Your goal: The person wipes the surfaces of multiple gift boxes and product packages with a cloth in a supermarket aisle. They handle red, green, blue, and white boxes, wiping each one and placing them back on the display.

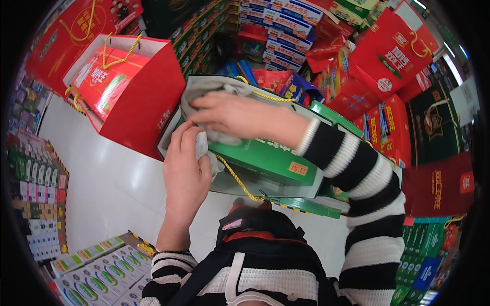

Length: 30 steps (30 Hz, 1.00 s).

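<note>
A rumpled grey cloth lies over the left end of a green box, which sits in an open gift bag with yellow rope handles. My right hand reaches across the box onto this cloth, its fingers pressed into the folds and slightly smeared by motion. At the bag's near left corner, my left hand is closed with curled fingers around a whitish bunched piece of cloth. Whether that piece belongs to the grey cloth, I cannot tell. The two hands' fingertips almost meet.
A red gift bag with a red box inside stands against the left side. More red bags and dark bags crowd the right. Stacked cartons rise behind. Shelf goods line the lower left, beside a pale floor.
</note>
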{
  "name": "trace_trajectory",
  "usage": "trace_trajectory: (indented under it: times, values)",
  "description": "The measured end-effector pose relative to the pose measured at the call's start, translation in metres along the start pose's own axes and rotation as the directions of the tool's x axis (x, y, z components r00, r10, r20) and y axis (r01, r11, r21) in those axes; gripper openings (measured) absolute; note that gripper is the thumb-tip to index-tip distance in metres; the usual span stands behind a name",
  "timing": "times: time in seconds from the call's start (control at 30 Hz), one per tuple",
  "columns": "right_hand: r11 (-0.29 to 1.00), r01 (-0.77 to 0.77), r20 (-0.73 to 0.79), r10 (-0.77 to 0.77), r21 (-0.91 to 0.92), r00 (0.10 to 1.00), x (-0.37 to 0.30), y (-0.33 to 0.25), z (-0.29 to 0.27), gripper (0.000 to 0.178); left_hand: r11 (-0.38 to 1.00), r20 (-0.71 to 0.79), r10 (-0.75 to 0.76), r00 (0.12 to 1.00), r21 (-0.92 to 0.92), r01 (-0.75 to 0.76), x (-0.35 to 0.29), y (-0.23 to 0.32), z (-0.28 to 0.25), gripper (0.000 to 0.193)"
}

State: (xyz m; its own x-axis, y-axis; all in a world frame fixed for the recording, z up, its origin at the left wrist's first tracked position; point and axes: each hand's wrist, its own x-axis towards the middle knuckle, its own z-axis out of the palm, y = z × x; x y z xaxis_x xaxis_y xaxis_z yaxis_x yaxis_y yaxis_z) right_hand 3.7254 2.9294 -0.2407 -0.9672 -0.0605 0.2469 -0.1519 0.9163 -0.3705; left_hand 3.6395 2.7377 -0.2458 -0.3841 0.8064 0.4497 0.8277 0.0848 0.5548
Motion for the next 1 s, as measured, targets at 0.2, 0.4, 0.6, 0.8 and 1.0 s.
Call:
trace_trajectory:
  times: [0.2, 0.4, 0.6, 0.8, 1.0]
  values:
    - [0.906, -0.356, 0.047, 0.376, -0.228, 0.926, -0.069, 0.001, -0.037, 0.045, 0.998, 0.101, -0.017, 0.995, 0.064, 0.010, -0.002, 0.002, -0.001, 0.043]
    - [0.853, -0.436, 0.137, 0.487, -0.288, 0.863, -0.155, -0.065, -0.075, 0.047, 0.996, 0.045, 0.040, 0.998, 0.083, -0.043, -0.005, 0.008, -0.004, 0.039]
    - [0.988, -0.102, 0.103, 0.115, -0.116, 0.988, -0.094, -0.061, -0.027, 0.048, 0.998, 0.123, 0.042, 0.992, 0.033, -0.046, -0.009, 0.000, 0.001, 0.040]
    - [0.973, 0.055, -0.202, -0.102, -0.225, 0.974, -0.005, 0.002, 0.020, 0.030, 0.999, 0.046, 0.017, 0.999, 0.049, -0.019, -0.012, -0.003, 0.004, 0.051]
    - [0.800, -0.284, -0.188, 0.215, -0.529, 0.958, -0.020, 0.007, 0.021, 0.024, 0.988, 0.054, 0.118, 0.992, 0.094, -0.122, -0.013, -0.008, 0.002, 0.043]
